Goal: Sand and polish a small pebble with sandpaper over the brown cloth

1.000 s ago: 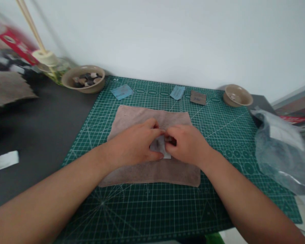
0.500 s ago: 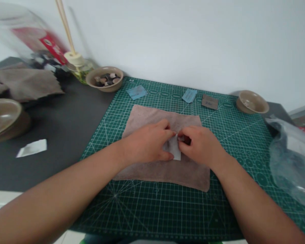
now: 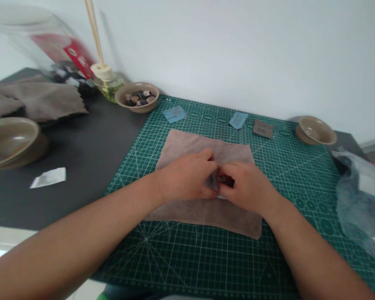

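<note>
A brownish-pink cloth lies spread on a green cutting mat. Over its middle, my hands meet at a small white paper-like piece, which is mostly covered by fingers. My left hand frames it from the left, index finger at its upper end and thumb at its lower end. From the right, my right hand pinches it with thumb and fingers, the fingertips touching those of my left hand. Exactly how it is folded or gripped is hidden.
Behind the cloth lie two blue labels and a grey-brown one. Bowls stand around: one with stones, one at left, one at right. A reed diffuser, glass jar and plastic bag flank the mat.
My right hand has shifted slightly down and left over the white piece, covering more of it. The whole view has swung a little to the left.
</note>
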The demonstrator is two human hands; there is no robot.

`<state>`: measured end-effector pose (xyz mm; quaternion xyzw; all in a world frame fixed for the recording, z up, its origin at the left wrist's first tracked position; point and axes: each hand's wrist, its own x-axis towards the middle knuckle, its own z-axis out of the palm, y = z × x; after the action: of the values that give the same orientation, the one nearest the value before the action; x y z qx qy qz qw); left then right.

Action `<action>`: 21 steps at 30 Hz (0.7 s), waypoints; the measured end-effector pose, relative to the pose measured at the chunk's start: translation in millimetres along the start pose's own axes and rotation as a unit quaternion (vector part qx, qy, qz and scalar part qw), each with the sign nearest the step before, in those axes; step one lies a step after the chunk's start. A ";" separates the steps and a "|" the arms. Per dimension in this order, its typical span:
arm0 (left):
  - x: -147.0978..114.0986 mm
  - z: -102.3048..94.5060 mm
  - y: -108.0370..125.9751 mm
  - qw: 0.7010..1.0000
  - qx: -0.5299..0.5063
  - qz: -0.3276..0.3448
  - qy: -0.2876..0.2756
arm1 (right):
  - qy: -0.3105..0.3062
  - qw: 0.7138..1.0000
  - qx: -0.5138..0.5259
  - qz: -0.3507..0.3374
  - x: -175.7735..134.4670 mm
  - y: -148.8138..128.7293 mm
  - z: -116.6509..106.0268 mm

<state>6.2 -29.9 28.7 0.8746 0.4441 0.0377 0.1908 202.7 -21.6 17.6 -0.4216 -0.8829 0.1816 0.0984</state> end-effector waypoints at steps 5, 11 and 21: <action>0.2 0.4 -0.2 1.000 0.006 0.002 0.001 | 0.006 1.000 -0.009 0.011 -1.8 -0.6 -0.9; 0.2 1.7 -1.6 1.000 0.004 -0.003 0.001 | 0.000 0.999 -0.026 0.023 -3.3 2.0 -3.9; 0.6 1.9 -2.2 1.000 0.014 0.002 -0.002 | 0.009 0.999 -0.015 0.029 -2.4 0.1 -3.4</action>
<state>5.4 -28.8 26.0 0.8783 0.4422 0.0307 0.1793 205.4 -22.6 20.6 -0.4497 -0.8722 0.1673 0.0947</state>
